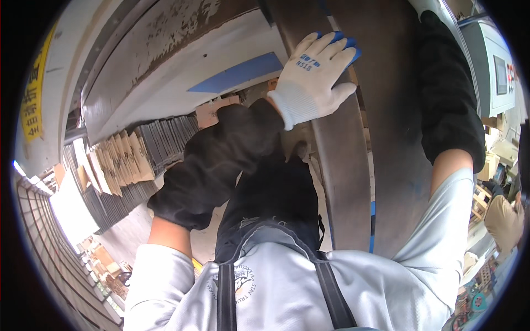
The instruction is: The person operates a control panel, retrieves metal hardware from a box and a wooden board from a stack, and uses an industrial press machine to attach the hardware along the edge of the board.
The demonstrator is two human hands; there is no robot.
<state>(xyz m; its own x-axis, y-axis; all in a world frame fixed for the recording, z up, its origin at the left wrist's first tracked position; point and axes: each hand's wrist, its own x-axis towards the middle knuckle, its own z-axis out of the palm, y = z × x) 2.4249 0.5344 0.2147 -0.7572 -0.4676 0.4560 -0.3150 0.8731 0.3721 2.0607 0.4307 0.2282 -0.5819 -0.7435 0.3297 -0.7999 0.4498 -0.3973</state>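
My left hand (319, 77), in a white knit glove with blue fingertips, lies palm down with its fingers stretched out. It rests at the long dark grey metal strip (345, 182) running away from me, and nothing shows in its grasp. Beside that strip, across a narrow gap, is a wider dark metal surface (395, 121). My right arm, in a black sleeve cover, reaches far forward along the wider surface's right side. Of my right hand (424, 5) only a pale gloved part shows at the top edge; its fingers are out of sight.
A pale machine body with a blue stripe (237, 74) stands ahead on the left. Many flat sheets (165, 138) stand stacked beyond it. A grey control box (491, 66) is at the far right. Lower down on that side, another person's beige-clad leg (505, 220) shows.
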